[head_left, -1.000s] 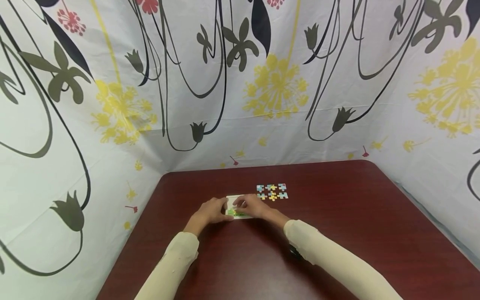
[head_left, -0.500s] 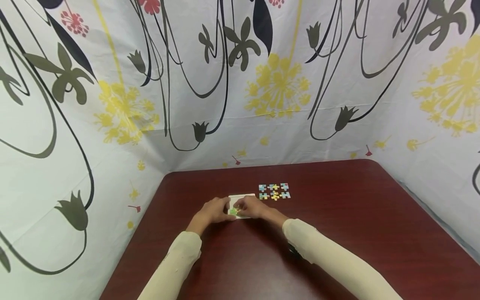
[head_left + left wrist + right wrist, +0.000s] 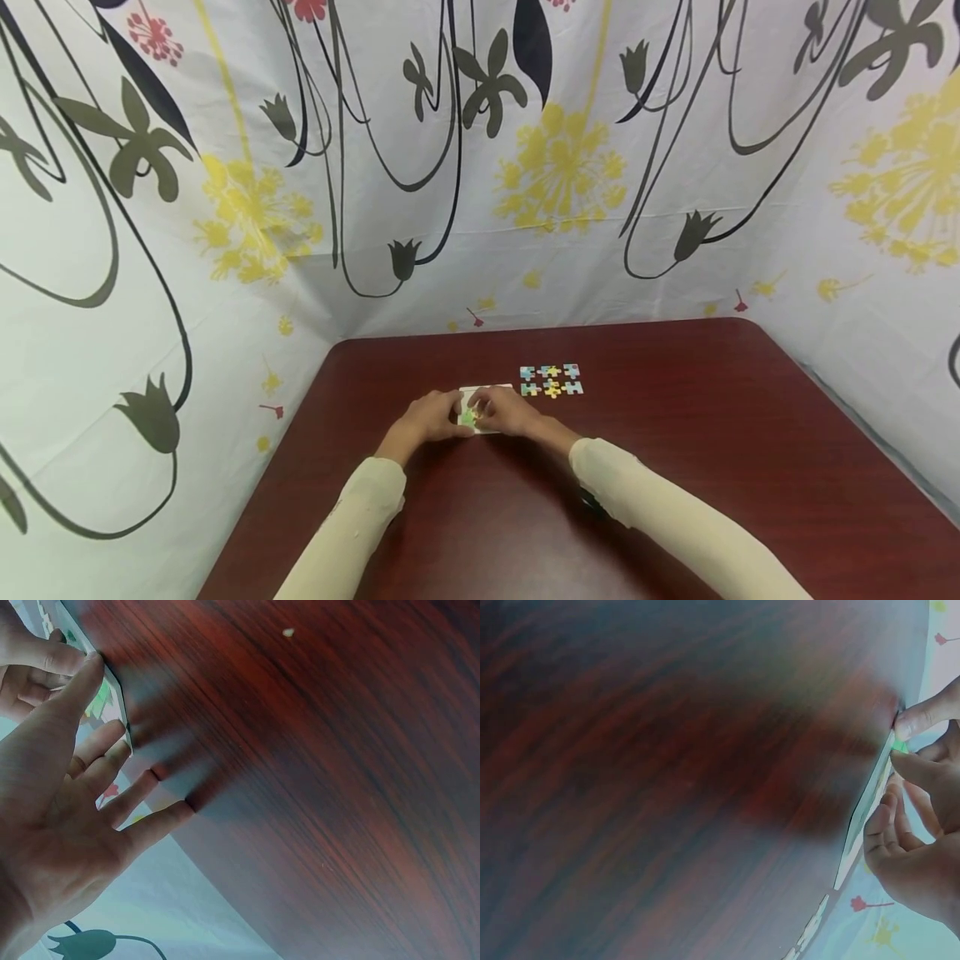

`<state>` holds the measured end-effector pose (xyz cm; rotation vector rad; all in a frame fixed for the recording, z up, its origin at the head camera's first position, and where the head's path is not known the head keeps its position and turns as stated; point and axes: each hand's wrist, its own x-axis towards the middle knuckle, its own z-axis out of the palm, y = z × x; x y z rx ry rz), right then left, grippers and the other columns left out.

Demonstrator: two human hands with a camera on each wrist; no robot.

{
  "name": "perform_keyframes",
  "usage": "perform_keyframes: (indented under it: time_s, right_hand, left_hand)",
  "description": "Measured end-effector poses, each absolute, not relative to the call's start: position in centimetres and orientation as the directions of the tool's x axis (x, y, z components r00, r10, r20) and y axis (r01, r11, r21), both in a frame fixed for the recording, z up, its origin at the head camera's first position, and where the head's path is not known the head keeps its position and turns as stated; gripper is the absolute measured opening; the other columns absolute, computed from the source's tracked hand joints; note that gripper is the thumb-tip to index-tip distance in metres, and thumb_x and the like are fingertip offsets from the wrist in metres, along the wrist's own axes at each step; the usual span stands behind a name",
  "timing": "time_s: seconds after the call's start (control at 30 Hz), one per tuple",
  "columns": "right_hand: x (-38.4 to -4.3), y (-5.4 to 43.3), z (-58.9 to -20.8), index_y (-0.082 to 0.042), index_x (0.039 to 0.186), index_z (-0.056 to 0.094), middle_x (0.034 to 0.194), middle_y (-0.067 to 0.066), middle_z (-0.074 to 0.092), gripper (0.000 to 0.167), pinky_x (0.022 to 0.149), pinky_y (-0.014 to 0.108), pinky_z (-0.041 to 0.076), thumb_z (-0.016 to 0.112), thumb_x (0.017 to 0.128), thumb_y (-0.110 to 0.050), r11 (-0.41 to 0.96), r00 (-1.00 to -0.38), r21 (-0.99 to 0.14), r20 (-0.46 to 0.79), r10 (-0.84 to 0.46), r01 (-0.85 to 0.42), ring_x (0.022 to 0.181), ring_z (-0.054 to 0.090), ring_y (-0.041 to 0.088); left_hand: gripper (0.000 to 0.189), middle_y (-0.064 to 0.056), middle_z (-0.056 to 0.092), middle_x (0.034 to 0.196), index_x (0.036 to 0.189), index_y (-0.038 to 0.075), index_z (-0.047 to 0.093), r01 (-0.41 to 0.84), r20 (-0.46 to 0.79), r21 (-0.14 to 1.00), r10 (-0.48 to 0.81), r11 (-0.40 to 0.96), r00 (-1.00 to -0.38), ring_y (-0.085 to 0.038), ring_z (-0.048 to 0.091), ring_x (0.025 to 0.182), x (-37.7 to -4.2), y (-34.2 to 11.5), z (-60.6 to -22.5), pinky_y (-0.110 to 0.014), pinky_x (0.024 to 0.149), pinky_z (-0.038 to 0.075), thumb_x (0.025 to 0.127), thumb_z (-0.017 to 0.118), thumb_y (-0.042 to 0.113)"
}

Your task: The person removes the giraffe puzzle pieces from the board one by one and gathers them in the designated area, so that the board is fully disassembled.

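Note:
A small white-edged puzzle board (image 3: 486, 388) lies on the table, with a green printed area (image 3: 468, 416) at its near left. My left hand (image 3: 429, 417) steadies its left side. In the left wrist view, that hand's (image 3: 82, 787) thumb lies at the board's edge and its fingers are spread and fairly straight, two tips reaching the tabletop. My right hand (image 3: 506, 410) is over the board with curled fingers, pinching a small yellowish puzzle piece low over the green part; the fingers hide most of it. The right wrist view shows this hand (image 3: 922, 795) beside the left thumb.
Several loose puzzle pieces (image 3: 552, 381) lie in two rows just right of the board. The dark red wooden table (image 3: 675, 417) ends at a flower-printed white cloth (image 3: 480, 250) behind and at the sides. A small dark object (image 3: 590, 500) shows under the right sleeve.
The right fingers have shifted slightly over the board's lower left, now covering more of the yellow part. The left hand stays at the board's edge. The head view has turned a little left.

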<state>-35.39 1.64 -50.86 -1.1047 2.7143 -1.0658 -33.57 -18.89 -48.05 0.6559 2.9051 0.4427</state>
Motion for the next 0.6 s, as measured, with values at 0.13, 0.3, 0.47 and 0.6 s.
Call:
perform_keyframes:
  time_s: [0.13, 0.3, 0.47, 0.6]
  right_hand:
    - [-35.3, 1.8, -50.8, 0.001, 0.116, 0.068, 0.104, 0.016, 0.074, 0.022, 0.081, 0.036, 0.058, 0.072, 0.094, 0.001, 0.504, -0.756, -0.616, 0.247, -0.606, -0.606, 0.096, 0.073, 0.028]
    - [-35.1, 2.1, -50.5, -0.001, 0.115, 0.067, 0.106, 0.014, 0.074, 0.017, 0.081, 0.035, 0.058, 0.069, 0.098, -0.001, 0.472, -0.745, -0.629, 0.274, -0.608, -0.617, 0.099, 0.073, 0.027]
    - [-35.1, 2.4, -50.0, 0.000, 0.116, 0.068, 0.105, 0.014, 0.075, 0.018, 0.080, 0.032, 0.058, 0.069, 0.098, -0.001, 0.462, -0.739, -0.628, 0.288, -0.609, -0.626, 0.098, 0.073, 0.027]
    - [-35.3, 3.2, -49.3, -0.001, 0.115, 0.068, 0.105, 0.013, 0.075, 0.016, 0.080, 0.032, 0.058, 0.069, 0.099, -0.002, 0.470, -0.748, -0.634, 0.278, -0.602, -0.614, 0.097, 0.073, 0.027]
  left_hand:
    - [0.038, 0.000, 0.063, 0.091, 0.105, 0.016, 0.062, 0.396, -0.073, 0.315, 0.438, 0.862, -0.896, -0.014, 0.055, 0.077, -33.7, -18.6, -47.8, -0.038, 0.072, 0.047, 0.088, 0.083, 0.044]
    - [0.038, 0.002, 0.063, 0.091, 0.105, 0.017, 0.062, 0.393, -0.081, 0.316, 0.437, 0.864, -0.896, -0.013, 0.056, 0.077, -33.6, -18.5, -47.7, -0.039, 0.072, 0.048, 0.089, 0.083, 0.045]
    - [0.038, 0.002, 0.061, 0.088, 0.104, 0.017, 0.062, 0.388, -0.084, 0.314, 0.432, 0.867, -0.898, -0.014, 0.055, 0.076, -33.6, -18.6, -47.8, -0.038, 0.072, 0.047, 0.089, 0.082, 0.045]
    - [0.039, 0.003, 0.058, 0.085, 0.104, 0.015, 0.062, 0.384, -0.084, 0.305, 0.426, 0.871, -0.901, -0.015, 0.053, 0.074, -33.5, -18.7, -47.9, -0.038, 0.070, 0.045, 0.089, 0.083, 0.044]
